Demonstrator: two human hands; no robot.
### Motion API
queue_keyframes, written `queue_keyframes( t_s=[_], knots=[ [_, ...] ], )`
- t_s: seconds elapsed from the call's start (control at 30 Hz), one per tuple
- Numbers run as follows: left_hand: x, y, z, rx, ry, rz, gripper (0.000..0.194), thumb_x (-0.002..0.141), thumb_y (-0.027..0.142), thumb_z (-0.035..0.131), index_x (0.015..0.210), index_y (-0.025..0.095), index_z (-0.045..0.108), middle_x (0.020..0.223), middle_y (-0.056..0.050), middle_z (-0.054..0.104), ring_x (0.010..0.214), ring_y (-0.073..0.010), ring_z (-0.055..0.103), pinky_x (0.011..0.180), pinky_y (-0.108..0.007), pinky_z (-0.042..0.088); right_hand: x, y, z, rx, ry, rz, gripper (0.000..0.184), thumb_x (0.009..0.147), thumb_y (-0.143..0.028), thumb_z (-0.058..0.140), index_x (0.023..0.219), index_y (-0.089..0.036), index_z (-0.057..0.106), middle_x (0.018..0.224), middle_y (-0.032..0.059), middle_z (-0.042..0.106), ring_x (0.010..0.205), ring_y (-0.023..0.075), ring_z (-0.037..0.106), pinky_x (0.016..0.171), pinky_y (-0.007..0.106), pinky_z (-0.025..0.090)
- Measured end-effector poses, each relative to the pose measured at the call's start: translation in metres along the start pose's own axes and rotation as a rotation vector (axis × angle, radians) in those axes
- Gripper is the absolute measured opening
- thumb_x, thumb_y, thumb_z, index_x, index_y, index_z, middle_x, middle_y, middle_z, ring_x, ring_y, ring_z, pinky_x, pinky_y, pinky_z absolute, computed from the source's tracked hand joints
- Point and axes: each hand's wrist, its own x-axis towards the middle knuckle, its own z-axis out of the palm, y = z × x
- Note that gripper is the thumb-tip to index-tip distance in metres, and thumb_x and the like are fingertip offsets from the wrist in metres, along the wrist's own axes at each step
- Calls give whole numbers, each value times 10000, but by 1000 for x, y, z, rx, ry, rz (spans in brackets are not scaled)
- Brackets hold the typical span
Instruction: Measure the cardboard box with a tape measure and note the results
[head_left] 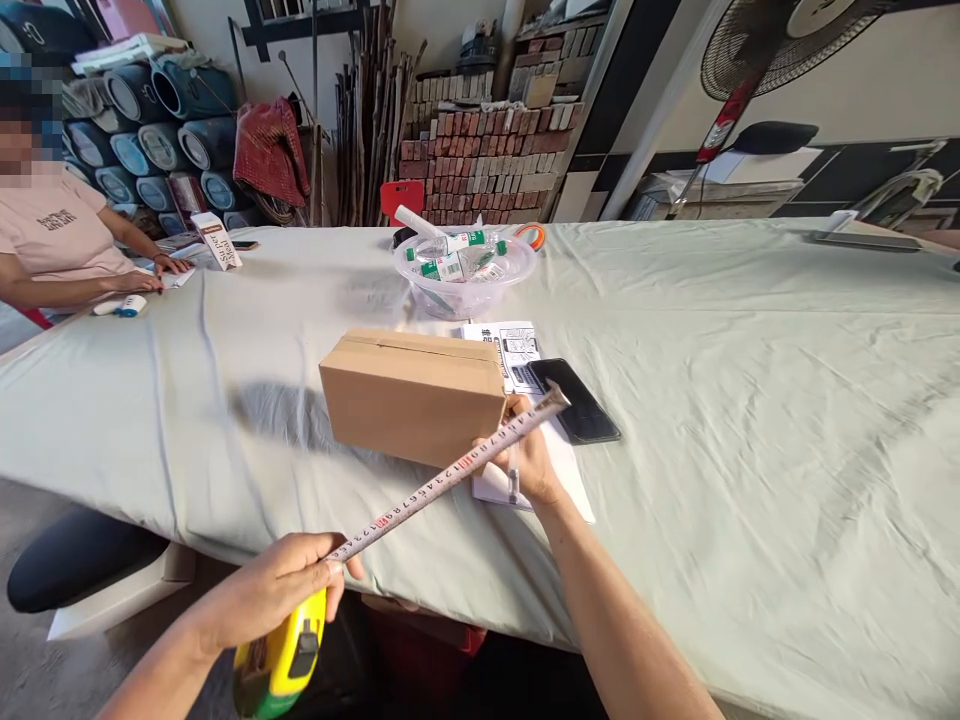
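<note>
- The left hand [289, 580] holds a yellow and green tape measure [300, 645], with its fingers closed around it, low down in front of the table [750, 400].
- The long tape strip [427, 492] pokes out of it and slants up to the right, past the low right corner of the box.
- The brown box [412, 400] is over the middle of the table, and its lid looks shut.
- The right hand [529, 465] is at the right end of the box, with bent fingers touching it. The strip hides some of them, so I can't tell how tight they are.
- A thin clear stick [514, 475] is by those fingers.
- White paper [566, 475] lies under the right hand, and a black phone [581, 405] lies partly on it.
- Behind the box is a clear bowl [454, 303] with plastic bottles [446, 268] in it.
- On the left, a person in a pink shirt [56, 230] has both hands on the table.
</note>
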Motion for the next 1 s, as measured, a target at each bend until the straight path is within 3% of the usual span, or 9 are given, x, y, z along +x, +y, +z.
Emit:
queue_keyframes(
  t_s=[0.13,0.4,0.53,0.83,1.0],
  knots=[
    [8,22,-27,137,35,-15,359,856,497,603,939,162,705,703,-55,649,600,-168,552,569,-233,401,2,-3,-6,51,-39,75,567,667,-690,713,872,-257,410,998,48,574,906,254,569,782,415,505],
    [23,68,-99,503,56,-27,363,812,509,608,881,172,723,656,-40,624,580,-179,547,551,-241,396,3,-4,-22,-11,-135,118,551,670,-662,740,929,-250,480,998,49,567,948,275,552,827,454,490],
    [30,85,-125,655,36,-31,380,808,515,600,901,166,719,670,-36,618,584,-173,532,539,-241,364,3,-2,-30,8,-191,112,536,696,-642,732,1001,-254,523,1001,48,575,966,276,561,846,444,497],
    [48,107,-140,746,2,16,349,787,473,603,844,145,706,667,-34,612,579,-171,537,542,-251,359,4,8,-33,-25,-178,108,510,710,-603,732,1038,-245,576,990,72,615,1016,324,575,849,432,495],
    [46,98,-137,724,-19,27,315,816,459,582,830,164,694,652,-24,605,551,-158,522,529,-250,356,2,6,-29,22,-123,140,490,737,-605,712,1049,-254,571,982,75,618,1031,317,577,813,403,504]
  ],
)
